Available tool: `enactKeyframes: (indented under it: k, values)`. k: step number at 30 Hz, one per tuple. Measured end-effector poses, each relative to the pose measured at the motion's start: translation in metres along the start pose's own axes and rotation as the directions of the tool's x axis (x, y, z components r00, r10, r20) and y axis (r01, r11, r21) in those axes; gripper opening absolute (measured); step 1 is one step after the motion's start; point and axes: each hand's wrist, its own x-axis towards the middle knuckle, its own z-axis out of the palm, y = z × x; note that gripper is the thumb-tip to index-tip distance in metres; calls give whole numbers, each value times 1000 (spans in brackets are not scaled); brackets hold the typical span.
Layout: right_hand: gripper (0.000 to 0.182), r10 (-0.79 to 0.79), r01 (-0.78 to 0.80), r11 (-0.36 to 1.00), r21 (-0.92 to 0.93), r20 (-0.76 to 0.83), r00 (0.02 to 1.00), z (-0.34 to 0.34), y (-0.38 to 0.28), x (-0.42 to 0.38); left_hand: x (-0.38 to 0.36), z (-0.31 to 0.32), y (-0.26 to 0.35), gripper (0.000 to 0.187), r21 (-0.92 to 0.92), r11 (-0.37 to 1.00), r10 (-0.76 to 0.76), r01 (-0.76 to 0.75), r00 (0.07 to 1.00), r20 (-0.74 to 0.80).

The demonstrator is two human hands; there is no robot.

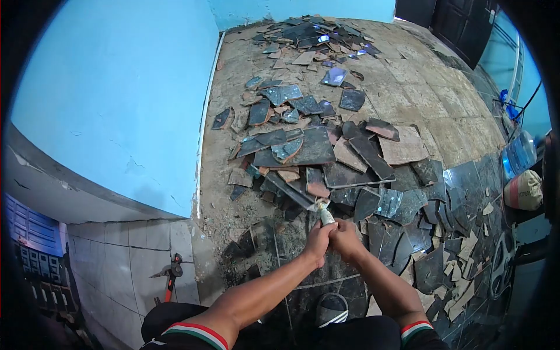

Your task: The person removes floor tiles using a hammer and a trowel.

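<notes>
Fingers of the left hand [317, 241] are curled firmly around the near end of a pale cylindrical handle [326, 216]; those of the right hand [345, 239] are bunched against them and appear to share the grip, though its undersides are hidden. Handle located centrally, in front of the person, tilted forward, its far end at the near edge of a heap of broken dark tiles [300, 149]. Contact between tip and the dark tile strip [290, 191] beside it: cannot tell. Handling estimate: handle likely stiff and light enough for one hand, perhaps slippery if dusty; best hold is around the thicker near end, both hands, clear of the tip. Tile shards judged rigid, brittle, sharp-edged; larger slabs fairly heavy, glazed faces slick. Suggested hold for shards: flat faces or blunt sides, never a fractured edge. Orange-handled hammer [170, 284] lies on pale floor tiles [116, 256] to the left.
</notes>
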Motion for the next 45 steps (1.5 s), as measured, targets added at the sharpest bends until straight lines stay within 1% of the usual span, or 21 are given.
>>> enactKeyframes:
  k: [4, 5, 8, 9, 13, 16, 18, 20, 22, 23, 26, 28, 29, 31, 33, 35, 36, 38, 41, 43, 45]
  values:
    - [23, -38, 37, 998, -45, -24, 999, 2, -44, 2, 9, 14, 31, 34, 69, 995, 77, -77, 997, 8]
    - [20, -29, 35, 994, 105, -59, 998, 11, -52, 5, 5, 27, 45, 26, 5, 995, 101, -101, 994, -41]
    - [18, -62, 68, 989, 128, -50, 997, 12, -71, 23, 10, 39, 81, 26, 67, 981, 183, -182, 983, -12]
    - [18, -78, 79, 989, 128, -14, 997, 10, -77, 32, 22, 33, 88, 26, 146, 979, 143, -139, 990, -17]
    - [21, -113, 120, 960, 253, -44, 993, 23, -102, 72, 61, 34, 122, 24, 141, 974, 186, -176, 981, -56]
    - [24, -167, 179, 973, 146, -89, 982, 27, -124, 132, 116, 25, 159, 27, 121, 976, 178, -179, 984, 18]
    - [29, -433, 439, 898, -12, -198, 879, 27, -137, 186, 141, 35, 197, 36, 281, 854, 421, -438, 899, 120]
    - [32, -370, 396, 904, 160, -172, 913, 32, -179, 204, 146, 57, 242, 37, 417, 807, 436, -419, 898, 58]
    - [31, -199, 212, 950, 230, -79, 977, 32, -204, 202, 149, 65, 265, 35, 485, 832, 327, -268, 944, -40]
    - [27, -227, 237, 957, 166, -76, 971, 26, -194, 219, 148, 64, 268, 34, 511, 840, 268, -184, 959, -95]
    - [25, -191, 180, 976, 123, 87, 978, 19, -164, 180, 137, 23, 236, 40, 638, 720, 241, -275, 960, 142]
    - [26, -149, 128, 982, 137, 156, 977, 17, -127, 144, 119, -18, 203, 53, 756, 579, 149, -306, 951, 271]
    - [28, -128, 122, 991, 48, 171, 977, 14, -107, 124, 65, -16, 200, 56, 822, 515, 75, -243, 968, 239]
    - [35, -69, 81, 996, -49, 209, 975, 3, -61, 94, 58, -84, 157, 58, 943, 197, -102, -270, 950, 294]
    - [47, 49, -35, 996, -81, 189, 981, -5, -42, 52, 13, -144, 133, 56, 936, 15, -207, -352, 915, 348]
    - [50, 109, -97, 993, -70, 202, 973, -20, -10, 33, -29, -198, 121, 50, 928, -39, -343, -370, 878, 335]
    - [52, 140, -129, 990, -64, 213, 967, -29, 4, 26, -48, -221, 118, 52, 948, -63, -439, -313, 862, 255]
    - [56, 224, -141, 951, -275, 298, 928, -40, 21, 17, -79, -260, 116, 54, 968, -126, -612, -219, 785, 98]
    - [50, 253, -49, 876, -480, 369, 894, -23, 36, -2, -130, -332, 77, 40, 982, -128, -672, -138, 740, 16]
    - [46, 282, 65, 812, -580, 487, 827, -11, 55, -5, -153, -377, 29, 36, 987, -116, -795, -115, 606, -22]
    - [48, 386, 84, 757, -648, 548, 742, 26, 54, -18, -169, -414, -20, 35, 991, -107, -870, -84, 490, -52]
